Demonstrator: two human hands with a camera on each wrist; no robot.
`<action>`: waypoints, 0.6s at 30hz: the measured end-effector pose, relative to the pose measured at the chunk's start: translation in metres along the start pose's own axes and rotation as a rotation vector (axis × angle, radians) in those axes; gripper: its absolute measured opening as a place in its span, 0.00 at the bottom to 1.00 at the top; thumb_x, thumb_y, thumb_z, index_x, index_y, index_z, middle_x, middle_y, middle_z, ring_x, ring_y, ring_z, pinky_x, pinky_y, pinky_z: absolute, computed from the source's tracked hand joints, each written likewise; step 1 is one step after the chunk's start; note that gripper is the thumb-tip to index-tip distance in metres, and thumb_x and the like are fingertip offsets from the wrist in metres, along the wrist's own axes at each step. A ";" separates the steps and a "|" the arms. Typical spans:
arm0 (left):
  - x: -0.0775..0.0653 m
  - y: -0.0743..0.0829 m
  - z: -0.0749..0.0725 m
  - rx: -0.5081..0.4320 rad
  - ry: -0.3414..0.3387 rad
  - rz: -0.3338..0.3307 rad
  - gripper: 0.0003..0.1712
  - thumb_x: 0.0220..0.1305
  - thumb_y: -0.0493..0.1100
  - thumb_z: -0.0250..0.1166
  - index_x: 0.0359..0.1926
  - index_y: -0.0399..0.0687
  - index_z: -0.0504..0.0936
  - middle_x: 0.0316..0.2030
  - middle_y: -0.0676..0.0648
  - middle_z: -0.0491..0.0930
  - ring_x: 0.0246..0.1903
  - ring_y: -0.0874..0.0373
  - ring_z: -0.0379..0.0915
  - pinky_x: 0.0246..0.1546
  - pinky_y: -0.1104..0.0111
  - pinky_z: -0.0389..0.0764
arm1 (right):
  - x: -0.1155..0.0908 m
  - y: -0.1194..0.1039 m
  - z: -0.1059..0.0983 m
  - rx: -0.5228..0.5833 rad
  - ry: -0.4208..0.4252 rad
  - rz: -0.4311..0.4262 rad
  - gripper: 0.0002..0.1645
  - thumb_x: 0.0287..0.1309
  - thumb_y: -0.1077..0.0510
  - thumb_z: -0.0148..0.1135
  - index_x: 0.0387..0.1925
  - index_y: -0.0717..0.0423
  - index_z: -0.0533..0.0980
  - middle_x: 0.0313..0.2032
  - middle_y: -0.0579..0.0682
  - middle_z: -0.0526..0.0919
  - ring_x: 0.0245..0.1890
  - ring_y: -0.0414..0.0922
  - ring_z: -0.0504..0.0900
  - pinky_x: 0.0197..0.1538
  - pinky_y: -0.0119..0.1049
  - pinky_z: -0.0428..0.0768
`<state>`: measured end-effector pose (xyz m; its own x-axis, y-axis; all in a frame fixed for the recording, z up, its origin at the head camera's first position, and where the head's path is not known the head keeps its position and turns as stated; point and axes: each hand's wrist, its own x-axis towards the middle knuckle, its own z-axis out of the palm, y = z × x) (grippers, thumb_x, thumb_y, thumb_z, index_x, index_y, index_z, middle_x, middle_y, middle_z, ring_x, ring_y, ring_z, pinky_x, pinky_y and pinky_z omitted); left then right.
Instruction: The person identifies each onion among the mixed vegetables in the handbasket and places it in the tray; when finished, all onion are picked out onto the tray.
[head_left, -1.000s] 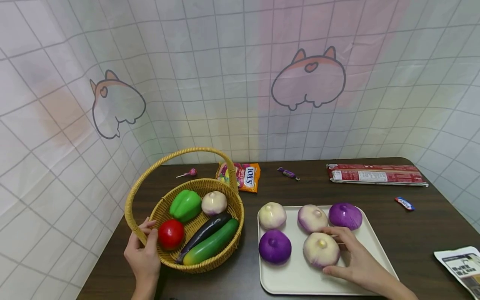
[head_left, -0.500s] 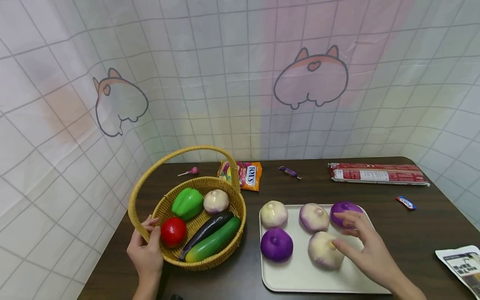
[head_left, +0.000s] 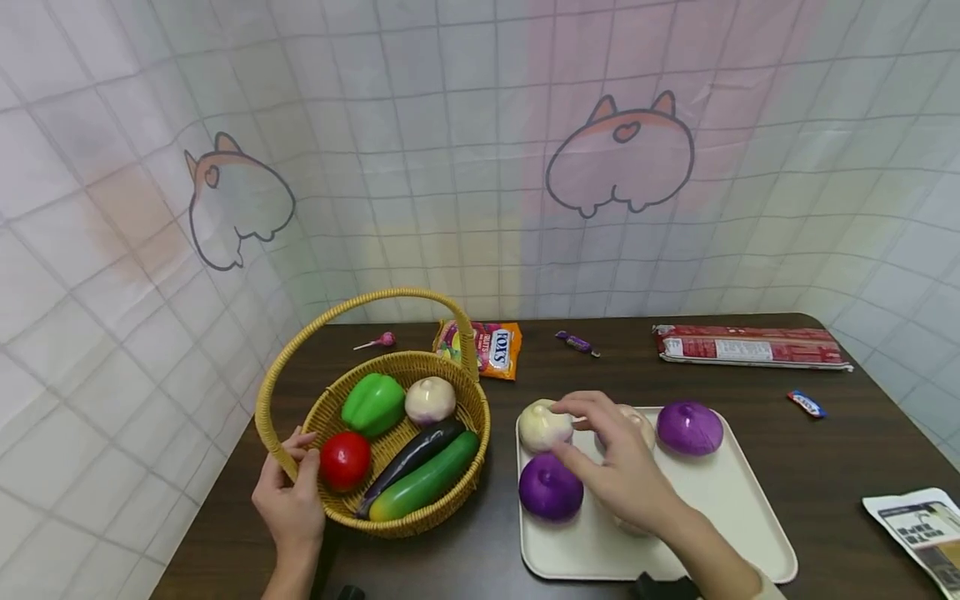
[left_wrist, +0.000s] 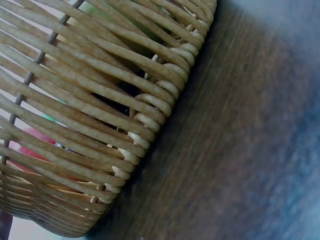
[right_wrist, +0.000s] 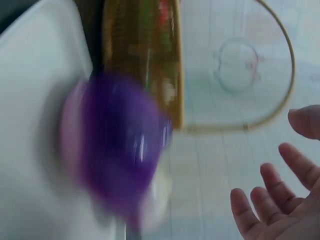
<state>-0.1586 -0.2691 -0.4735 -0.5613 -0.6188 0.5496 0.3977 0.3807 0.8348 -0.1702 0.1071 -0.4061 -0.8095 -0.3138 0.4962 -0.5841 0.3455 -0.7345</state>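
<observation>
In the head view my left hand (head_left: 288,496) grips the yellow wicker basket (head_left: 480,467) at its left side, by the foot of the handle. The basket holds a green bell pepper (head_left: 372,405), a tomato (head_left: 345,461), a white onion (head_left: 431,401), an eggplant (head_left: 412,458) and a cucumber (head_left: 426,478). My right hand (head_left: 622,467) is over the tray, fingers spread and holding nothing, fingertips right at a whitish onion (head_left: 542,429). A purple onion (head_left: 551,489) lies just below its thumb; another purple onion (head_left: 690,429) sits at the back right. Two whitish onions are partly or mostly hidden behind the hand.
The onions lie on a white tray (head_left: 738,517). Behind are a lollipop (head_left: 386,339), a Fox's candy bag (head_left: 495,352), a purple wrapped candy (head_left: 577,343) and a long red packet (head_left: 750,346). A small candy (head_left: 807,404) and a printed packet (head_left: 918,529) are at the right.
My right hand has let go of the front whitish onion, lifted off, and moved left to the back-left onion. The left hand keeps its grip on the basket.
</observation>
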 end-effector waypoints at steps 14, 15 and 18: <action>0.001 -0.006 -0.001 -0.022 -0.004 -0.009 0.03 0.56 0.22 0.61 0.27 0.24 0.76 0.39 0.31 0.83 0.53 0.49 0.79 0.55 0.71 0.78 | 0.042 -0.014 0.096 0.238 -0.146 0.152 0.27 0.57 0.60 0.67 0.59 0.48 0.71 0.58 0.49 0.73 0.61 0.45 0.72 0.61 0.43 0.77; 0.001 -0.006 -0.001 -0.017 -0.004 -0.009 0.03 0.56 0.22 0.61 0.27 0.24 0.76 0.39 0.31 0.83 0.53 0.49 0.79 0.55 0.71 0.78 | 0.044 -0.014 0.099 0.234 -0.159 0.161 0.28 0.58 0.59 0.67 0.59 0.48 0.71 0.58 0.48 0.72 0.62 0.45 0.72 0.62 0.41 0.76; 0.002 -0.007 -0.001 0.000 0.000 -0.011 0.03 0.56 0.22 0.61 0.27 0.24 0.76 0.39 0.31 0.83 0.53 0.50 0.79 0.55 0.71 0.78 | 0.052 -0.015 0.109 0.225 -0.198 0.173 0.30 0.58 0.56 0.67 0.62 0.51 0.69 0.59 0.48 0.72 0.63 0.47 0.72 0.63 0.38 0.75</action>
<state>-0.1615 -0.2738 -0.4788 -0.5655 -0.6233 0.5401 0.3915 0.3735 0.8410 -0.1968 -0.0114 -0.4196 -0.8556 -0.4406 0.2716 -0.3934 0.2124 -0.8945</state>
